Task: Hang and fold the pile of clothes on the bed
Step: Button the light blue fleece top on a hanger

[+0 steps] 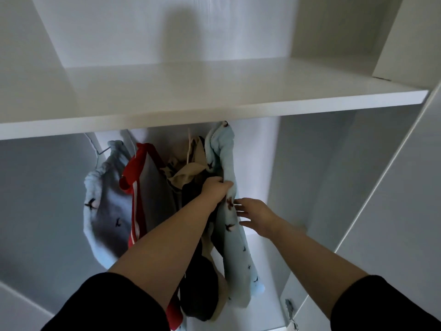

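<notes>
Nearest the camera, a black left sleeve [114,304] and a black right sleeve [386,302] filled the bottom corners, and bare forearms reached from them into a white wardrobe. The left forearm crossed in front of a dark garment [200,290] and hid much of its upper part. A small metal hinge [290,306] sat low on the right, beside the wardrobe's side panel [393,211].

The left hand [216,187] had its fingers curled round a fold of a light-blue garment [235,247], gripping it at about mid-height. The right hand [255,215] was spread wide with straight fingers just beside the same garment on its right. Whether the fingertips touched the cloth could not be told.

That garment hung long and narrow at the right end of the row, pale blue with small dark bird shapes, bunched and twisted near the top. To its left hung a crumpled beige piece [188,173], then a red and grey garment [143,182] with white stripes. A second pale-blue bird-print piece [105,211] hung on a thin wire hanger [95,149] at the far left.

Above them a broad white shelf [214,91] jutted forward. Its front edge covered the tops of the clothes and whatever they hung from.
</notes>
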`<state>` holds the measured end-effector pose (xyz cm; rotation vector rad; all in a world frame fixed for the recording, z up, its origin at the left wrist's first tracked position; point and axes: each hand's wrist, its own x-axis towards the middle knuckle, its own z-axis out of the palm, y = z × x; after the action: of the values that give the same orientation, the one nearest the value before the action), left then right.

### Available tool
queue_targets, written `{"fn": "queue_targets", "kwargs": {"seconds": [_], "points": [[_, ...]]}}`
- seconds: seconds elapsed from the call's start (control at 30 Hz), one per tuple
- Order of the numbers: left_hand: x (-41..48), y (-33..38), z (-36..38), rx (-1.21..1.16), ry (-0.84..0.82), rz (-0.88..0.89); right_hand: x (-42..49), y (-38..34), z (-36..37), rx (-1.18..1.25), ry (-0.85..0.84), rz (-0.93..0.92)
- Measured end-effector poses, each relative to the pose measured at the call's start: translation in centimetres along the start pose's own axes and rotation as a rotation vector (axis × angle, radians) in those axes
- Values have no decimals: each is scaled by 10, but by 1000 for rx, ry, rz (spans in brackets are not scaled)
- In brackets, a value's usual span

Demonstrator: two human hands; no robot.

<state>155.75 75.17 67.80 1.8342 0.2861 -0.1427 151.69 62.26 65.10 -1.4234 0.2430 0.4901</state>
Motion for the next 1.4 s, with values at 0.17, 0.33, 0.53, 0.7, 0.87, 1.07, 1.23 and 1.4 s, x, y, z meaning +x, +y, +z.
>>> {"fn": "queue_targets", "kwargs": {"seconds": [0.17,0.33,0.53,0.7,0.87,1.07,1.23,1.4], "points": [[-50,-6,-2,72,-50,146,-44,6,0,-110,230,-81],[-107,-16,3,443,-45,464,-98,20,-7,-539,482,-260],[-173,-13,31,895,49,901,-181,31,-36,-864,661,-518],[-237,4,76,937,61,1181,-266,33,-72,-1121,901,-608],[-313,16,128,789,-2,1391,-363,54,-110,-1217,1083,-644],[-425,7,192,685,-74,1494,-485,110,-144,-1318,1216,-691],[-533,-15,246,624,-161,1526,-596,172,-181,-1309,1350,-523],[-637,-41,307,599,-294,1572,-698,234,-222,-1335,1447,-368]]}}
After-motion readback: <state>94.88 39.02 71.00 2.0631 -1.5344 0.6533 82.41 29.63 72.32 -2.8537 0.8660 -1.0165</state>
